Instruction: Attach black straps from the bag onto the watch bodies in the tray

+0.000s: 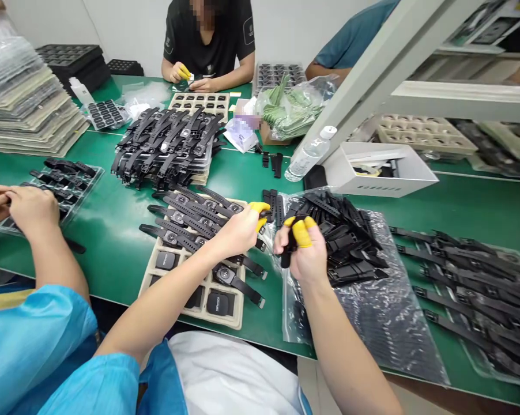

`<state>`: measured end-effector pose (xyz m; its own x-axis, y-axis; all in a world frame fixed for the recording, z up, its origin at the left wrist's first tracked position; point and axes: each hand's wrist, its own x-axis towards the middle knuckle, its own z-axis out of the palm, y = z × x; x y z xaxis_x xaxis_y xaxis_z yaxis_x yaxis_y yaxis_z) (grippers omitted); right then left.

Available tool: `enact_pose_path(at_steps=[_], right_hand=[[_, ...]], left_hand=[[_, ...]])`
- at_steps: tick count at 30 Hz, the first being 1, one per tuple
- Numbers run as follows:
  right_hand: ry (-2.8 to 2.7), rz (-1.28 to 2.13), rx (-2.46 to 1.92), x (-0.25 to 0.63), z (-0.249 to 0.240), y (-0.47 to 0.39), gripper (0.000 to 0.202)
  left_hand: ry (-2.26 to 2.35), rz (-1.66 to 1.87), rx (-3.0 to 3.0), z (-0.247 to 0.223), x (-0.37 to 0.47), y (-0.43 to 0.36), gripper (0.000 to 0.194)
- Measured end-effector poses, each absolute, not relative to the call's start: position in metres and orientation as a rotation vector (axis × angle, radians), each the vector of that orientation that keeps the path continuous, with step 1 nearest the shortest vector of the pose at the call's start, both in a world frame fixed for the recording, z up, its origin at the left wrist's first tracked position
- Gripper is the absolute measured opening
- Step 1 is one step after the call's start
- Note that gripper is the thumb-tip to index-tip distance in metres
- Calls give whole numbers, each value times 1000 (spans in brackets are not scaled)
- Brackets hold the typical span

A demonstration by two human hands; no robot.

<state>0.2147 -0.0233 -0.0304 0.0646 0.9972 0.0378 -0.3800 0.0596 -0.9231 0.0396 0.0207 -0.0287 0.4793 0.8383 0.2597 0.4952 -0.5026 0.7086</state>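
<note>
My left hand [241, 229], with yellow finger covers, reaches over a beige tray [148, 271] of smartwatches. Its thumb and finger are pinched around a small dark thing that I cannot make out. My right hand [306, 253], also in yellow finger covers, is closed on a black watch strap [286, 255]. Several watches [226, 275] with straps lie across the tray, back sides up. Square watch bodies without visible straps [219, 302] sit in its near pockets. To the right of my right hand, loose black straps [350, 242] are heaped on a clear plastic bag [372, 323].
A co-worker's hands [35, 207] work at left over a clear tray [87, 181]. Another person [208, 46] sits opposite. Stacked strapped watches [165, 144], a water bottle [311, 154], a white box [372, 178] and a watch tray [480, 294] surround me. A slanted post [385, 69] rises behind the bottle.
</note>
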Motion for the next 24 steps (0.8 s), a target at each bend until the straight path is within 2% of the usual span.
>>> enact_pose_path(at_steps=[3, 8, 15, 24], right_hand=[[-975, 1570, -819, 210, -29, -30, 30], [-1065, 1754, -752, 212, -32, -27, 28], [-941, 1741, -670, 210, -25, -27, 30], [-863, 1738, -690, 206, -25, -23, 35]], left_hand=[[971, 886, 2234, -32, 39, 22, 53], [813, 878, 2333, -27, 34, 25, 57], [725, 910, 2365, -22, 32, 27, 57], [865, 918, 2350, -26, 37, 23, 55]])
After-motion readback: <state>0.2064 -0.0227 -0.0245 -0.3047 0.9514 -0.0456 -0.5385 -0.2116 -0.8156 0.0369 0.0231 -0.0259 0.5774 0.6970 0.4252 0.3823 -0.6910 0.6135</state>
